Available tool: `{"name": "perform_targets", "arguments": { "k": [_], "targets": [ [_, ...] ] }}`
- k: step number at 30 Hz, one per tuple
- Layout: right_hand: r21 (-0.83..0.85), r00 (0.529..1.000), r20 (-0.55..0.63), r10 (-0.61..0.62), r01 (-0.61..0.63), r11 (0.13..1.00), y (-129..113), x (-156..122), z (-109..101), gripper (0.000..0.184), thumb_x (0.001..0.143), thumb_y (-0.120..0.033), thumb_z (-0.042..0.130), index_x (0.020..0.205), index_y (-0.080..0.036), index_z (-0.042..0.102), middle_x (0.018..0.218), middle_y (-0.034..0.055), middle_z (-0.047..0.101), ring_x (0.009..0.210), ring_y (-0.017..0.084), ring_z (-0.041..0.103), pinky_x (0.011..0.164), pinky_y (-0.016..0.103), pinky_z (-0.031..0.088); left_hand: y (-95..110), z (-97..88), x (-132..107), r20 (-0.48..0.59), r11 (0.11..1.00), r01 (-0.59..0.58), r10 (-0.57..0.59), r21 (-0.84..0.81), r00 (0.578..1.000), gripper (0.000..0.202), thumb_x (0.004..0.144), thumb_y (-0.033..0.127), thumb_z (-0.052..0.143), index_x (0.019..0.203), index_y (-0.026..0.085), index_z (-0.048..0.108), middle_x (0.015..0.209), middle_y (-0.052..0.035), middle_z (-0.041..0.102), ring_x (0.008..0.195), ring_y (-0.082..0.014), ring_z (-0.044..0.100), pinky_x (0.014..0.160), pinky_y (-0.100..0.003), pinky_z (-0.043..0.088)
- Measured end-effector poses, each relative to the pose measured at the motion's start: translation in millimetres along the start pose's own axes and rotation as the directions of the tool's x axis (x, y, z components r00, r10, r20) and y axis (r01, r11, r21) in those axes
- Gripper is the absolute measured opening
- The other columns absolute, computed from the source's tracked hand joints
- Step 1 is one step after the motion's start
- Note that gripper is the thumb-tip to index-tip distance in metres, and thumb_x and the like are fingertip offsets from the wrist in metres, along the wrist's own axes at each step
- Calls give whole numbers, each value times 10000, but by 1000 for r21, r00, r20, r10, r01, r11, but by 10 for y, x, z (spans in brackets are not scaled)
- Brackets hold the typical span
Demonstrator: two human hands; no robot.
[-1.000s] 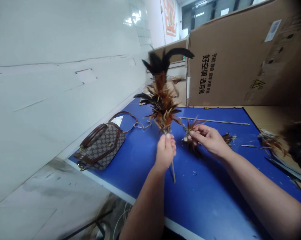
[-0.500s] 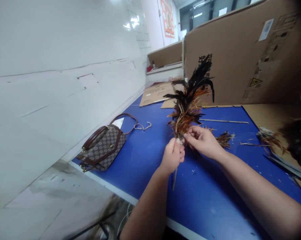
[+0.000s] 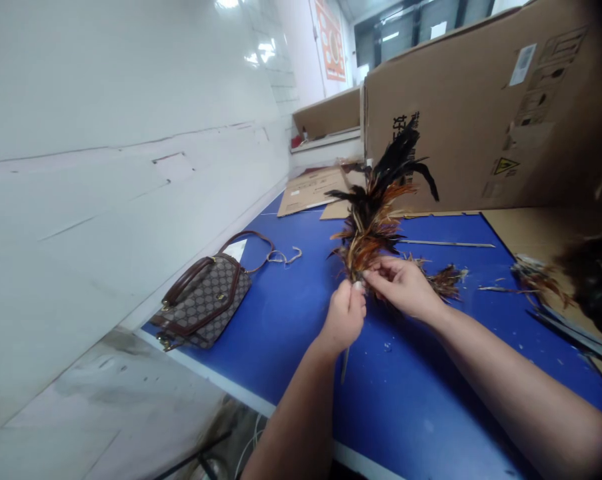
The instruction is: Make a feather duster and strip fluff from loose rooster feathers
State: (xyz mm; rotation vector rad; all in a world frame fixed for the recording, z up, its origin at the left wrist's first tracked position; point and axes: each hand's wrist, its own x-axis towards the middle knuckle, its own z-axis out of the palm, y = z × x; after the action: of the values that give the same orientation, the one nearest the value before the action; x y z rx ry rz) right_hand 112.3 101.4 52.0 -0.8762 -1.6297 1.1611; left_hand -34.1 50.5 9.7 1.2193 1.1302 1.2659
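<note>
A feather duster point(image 3: 369, 227) with black and orange-brown feathers stands tilted up above the blue table. My left hand point(image 3: 343, 313) is closed round its thin stick just below the feathers, thumb on top. The stick's bare end point(image 3: 345, 368) pokes out beneath that hand. At the base of the feathers my right hand point(image 3: 403, 285) pinches with thumb and forefinger; whether it grips feathers or a binding there is too small to tell. Behind the right wrist lies a small bunch of loose brown feathers point(image 3: 445, 281).
A patterned handbag point(image 3: 208, 300) rests at the table's left edge by the white wall. A large cardboard box point(image 3: 455, 127) stands at the back, with flat cardboard point(image 3: 311, 192) to its left. A thin stick point(image 3: 448, 244) and more feathers point(image 3: 541, 277) lie to the right.
The duster has turned slightly, its top feathers swinging a little to the right. Both hands keep their hold near the base, with only small finger movements. The view has shifted slightly.
</note>
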Motion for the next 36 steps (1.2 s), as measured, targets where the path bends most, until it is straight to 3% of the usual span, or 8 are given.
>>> {"name": "perform_targets", "arguments": {
  "k": [5,10,14,20,24,29,33,36],
  "targets": [
    [-355,999,-1,-46,42,934,77,55,-218,378,937,-533,569,851,-183,683,697,31,669,580,163,576,576,277,441,85,16,5,-93,992,39,-50,-118,994,496,915,706,557,872,224,447,644,83,364,462,-58,325,406,-170,264],
    [-873,982,110,153,22,488,221,74,-380,302,928,-418,569,779,-193,704,756,109,737,685,228,676,614,300,418,169,-29,20,-94,950,22,-54,-312,994,507,886,693,621,857,226,427,652,89,315,460,-48,284,389,-146,195],
    [-936,920,159,359,24,352,307,39,-333,335,858,-507,669,763,-193,735,820,160,757,748,292,726,612,326,448,207,-59,30,-80,909,-1,-36,-416,996,489,872,641,684,864,221,433,655,90,311,458,-41,256,385,-138,174],
    [-932,932,144,332,14,363,375,38,-288,201,870,-249,592,879,-155,769,948,215,768,834,320,739,679,349,478,189,-89,54,-161,889,-81,9,-450,987,476,888,636,675,878,213,458,657,86,323,454,-39,252,372,-144,174],
    [-903,935,175,308,28,429,330,87,-419,145,840,-252,602,845,-195,736,855,123,759,737,245,697,632,303,442,163,-97,78,-227,890,-100,-5,-446,974,502,870,667,680,879,213,465,655,86,328,454,-39,273,376,-146,183],
    [-708,923,284,259,19,706,142,98,-648,94,785,-290,674,778,-198,655,600,1,630,569,158,574,542,251,387,141,-85,82,-248,899,-94,-17,-428,969,496,867,655,691,884,210,472,652,86,340,456,-39,278,381,-149,192],
    [-421,833,452,318,-115,900,69,63,-708,308,847,-502,682,850,-195,662,581,-5,637,516,150,583,504,238,422,133,-71,73,-240,904,-83,-22,-419,971,499,863,657,693,888,210,475,644,87,345,454,-41,282,381,-151,193],
    [-358,891,397,220,-70,931,153,85,-688,384,889,-565,634,965,-191,678,683,19,693,575,163,616,558,259,470,135,-64,68,-239,908,-78,-26,-412,971,500,860,659,696,887,208,479,644,88,345,454,-39,283,384,-149,198]
  ]
}}
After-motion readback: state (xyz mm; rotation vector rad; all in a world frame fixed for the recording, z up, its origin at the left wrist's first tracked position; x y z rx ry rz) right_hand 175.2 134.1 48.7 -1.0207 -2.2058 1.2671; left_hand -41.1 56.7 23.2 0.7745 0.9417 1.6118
